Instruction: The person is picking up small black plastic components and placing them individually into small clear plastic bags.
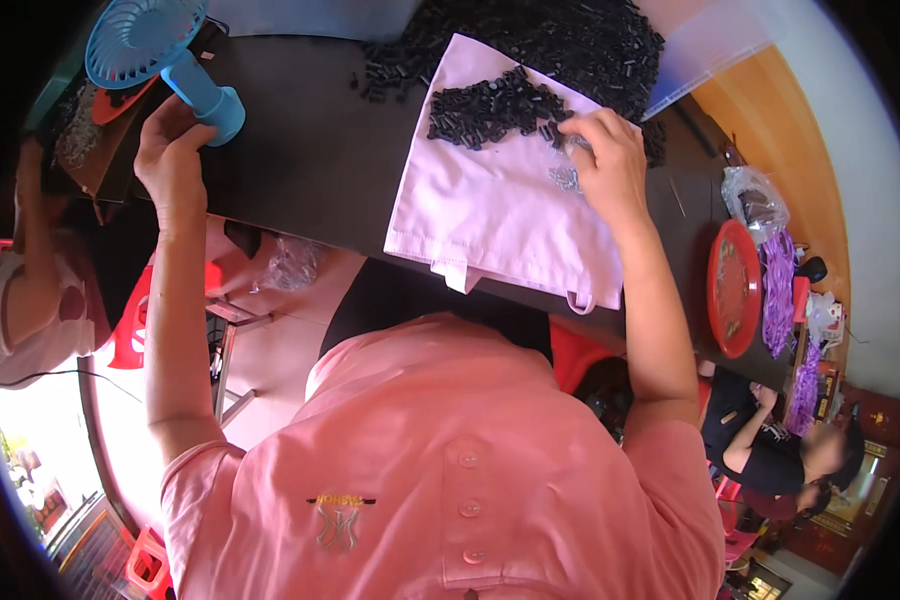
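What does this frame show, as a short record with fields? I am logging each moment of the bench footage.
Left hand: left hand grips the handle of a blue handheld fan, near the table's left edge.
Right hand: right hand rests fingertips down on the pale pink cloth, over small shiny metal pieces.
On the cloth: a heap of small black parts.
Behind the cloth: a larger pile of black parts.
Surface: dark table.
Far right: red round tray, purple strands.

Smooth blue plastic fan (150, 45); matt cloth (500, 200).
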`<action>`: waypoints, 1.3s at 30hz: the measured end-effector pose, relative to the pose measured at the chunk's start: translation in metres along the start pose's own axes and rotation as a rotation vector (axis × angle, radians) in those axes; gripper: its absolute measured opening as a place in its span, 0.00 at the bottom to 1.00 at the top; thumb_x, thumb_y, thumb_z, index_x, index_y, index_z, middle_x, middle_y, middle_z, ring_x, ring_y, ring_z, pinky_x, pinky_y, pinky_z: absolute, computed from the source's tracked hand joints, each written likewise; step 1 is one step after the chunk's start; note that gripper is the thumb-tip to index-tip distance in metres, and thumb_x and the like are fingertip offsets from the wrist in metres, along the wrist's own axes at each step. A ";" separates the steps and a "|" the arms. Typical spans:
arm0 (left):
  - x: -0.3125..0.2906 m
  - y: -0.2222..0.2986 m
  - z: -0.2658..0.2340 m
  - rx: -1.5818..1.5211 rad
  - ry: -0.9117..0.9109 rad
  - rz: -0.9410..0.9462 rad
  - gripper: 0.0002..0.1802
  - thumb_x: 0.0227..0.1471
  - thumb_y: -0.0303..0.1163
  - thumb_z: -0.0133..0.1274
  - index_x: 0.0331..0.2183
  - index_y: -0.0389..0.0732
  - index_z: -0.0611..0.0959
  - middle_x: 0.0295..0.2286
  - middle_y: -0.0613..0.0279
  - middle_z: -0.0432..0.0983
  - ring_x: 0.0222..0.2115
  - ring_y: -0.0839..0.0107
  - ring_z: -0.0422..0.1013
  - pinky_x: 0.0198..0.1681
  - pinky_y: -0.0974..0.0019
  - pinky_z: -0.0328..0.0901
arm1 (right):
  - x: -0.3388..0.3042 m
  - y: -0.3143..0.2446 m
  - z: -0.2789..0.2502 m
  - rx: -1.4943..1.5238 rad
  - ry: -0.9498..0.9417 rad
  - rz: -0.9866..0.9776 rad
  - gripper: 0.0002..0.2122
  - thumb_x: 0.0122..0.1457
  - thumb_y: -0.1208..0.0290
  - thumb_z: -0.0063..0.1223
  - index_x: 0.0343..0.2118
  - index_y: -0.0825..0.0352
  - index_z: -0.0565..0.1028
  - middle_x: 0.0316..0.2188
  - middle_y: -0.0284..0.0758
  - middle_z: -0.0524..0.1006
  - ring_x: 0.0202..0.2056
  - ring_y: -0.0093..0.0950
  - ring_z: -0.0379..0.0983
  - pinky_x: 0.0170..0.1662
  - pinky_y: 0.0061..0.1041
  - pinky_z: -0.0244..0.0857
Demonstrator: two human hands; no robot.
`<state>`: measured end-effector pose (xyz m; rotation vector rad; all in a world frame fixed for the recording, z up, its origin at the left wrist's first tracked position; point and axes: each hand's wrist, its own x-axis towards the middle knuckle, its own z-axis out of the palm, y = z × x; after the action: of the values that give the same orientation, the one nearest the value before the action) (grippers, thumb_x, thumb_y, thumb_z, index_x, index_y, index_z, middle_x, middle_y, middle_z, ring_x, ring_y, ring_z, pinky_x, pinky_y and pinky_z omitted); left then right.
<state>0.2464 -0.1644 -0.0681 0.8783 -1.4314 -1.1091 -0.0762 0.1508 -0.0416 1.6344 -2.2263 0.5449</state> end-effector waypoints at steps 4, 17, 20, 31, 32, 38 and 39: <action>-0.004 0.005 0.002 -0.012 0.018 0.013 0.25 0.40 0.13 0.53 0.46 0.31 0.77 0.39 0.58 0.77 0.40 0.70 0.73 0.44 0.69 0.68 | -0.002 -0.001 -0.009 0.081 0.056 -0.055 0.09 0.42 0.78 0.59 0.30 0.59 0.79 0.30 0.29 0.73 0.39 0.31 0.70 0.46 0.32 0.58; -0.029 0.012 -0.004 -0.118 0.251 0.145 0.24 0.40 0.11 0.51 0.44 0.33 0.79 0.39 0.58 0.76 0.40 0.72 0.72 0.41 0.72 0.68 | -0.005 -0.010 -0.015 0.042 0.048 -0.087 0.10 0.43 0.79 0.58 0.30 0.59 0.80 0.32 0.28 0.72 0.41 0.31 0.68 0.46 0.33 0.58; -0.062 0.029 0.005 0.048 0.209 0.294 0.22 0.41 0.12 0.52 0.42 0.35 0.80 0.38 0.60 0.76 0.39 0.74 0.72 0.39 0.73 0.68 | -0.007 -0.012 -0.012 0.050 0.061 -0.074 0.09 0.44 0.79 0.58 0.29 0.59 0.79 0.31 0.28 0.72 0.42 0.30 0.69 0.46 0.33 0.58; -0.114 0.090 0.176 0.201 -0.996 0.867 0.06 0.44 0.23 0.57 0.29 0.35 0.78 0.27 0.57 0.71 0.30 0.60 0.71 0.31 0.63 0.68 | -0.002 -0.003 -0.014 0.154 0.274 0.042 0.06 0.44 0.76 0.60 0.28 0.60 0.79 0.27 0.28 0.75 0.36 0.30 0.73 0.41 0.31 0.60; -0.115 0.084 0.194 0.209 -0.997 0.930 0.06 0.42 0.24 0.56 0.28 0.36 0.77 0.27 0.57 0.71 0.30 0.58 0.71 0.31 0.60 0.68 | -0.002 -0.002 -0.016 0.201 0.274 0.064 0.06 0.45 0.76 0.60 0.27 0.61 0.79 0.26 0.29 0.75 0.34 0.30 0.73 0.39 0.30 0.61; -0.122 0.061 0.230 0.450 -1.044 1.065 0.04 0.40 0.28 0.54 0.24 0.39 0.79 0.28 0.56 0.73 0.33 0.57 0.73 0.33 0.58 0.70 | 0.008 -0.013 -0.047 0.431 0.145 0.151 0.04 0.47 0.78 0.59 0.27 0.66 0.78 0.25 0.32 0.76 0.28 0.31 0.74 0.32 0.27 0.66; -0.121 0.059 0.229 0.424 -1.042 1.049 0.05 0.40 0.28 0.55 0.25 0.39 0.79 0.29 0.56 0.72 0.33 0.58 0.73 0.33 0.58 0.70 | 0.010 -0.013 -0.051 0.467 0.118 0.136 0.04 0.48 0.78 0.58 0.28 0.67 0.78 0.25 0.33 0.76 0.27 0.30 0.75 0.31 0.26 0.67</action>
<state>0.0426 0.0045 -0.0463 -0.3724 -2.5795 -0.3786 -0.0652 0.1634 0.0091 1.6028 -2.2454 1.2420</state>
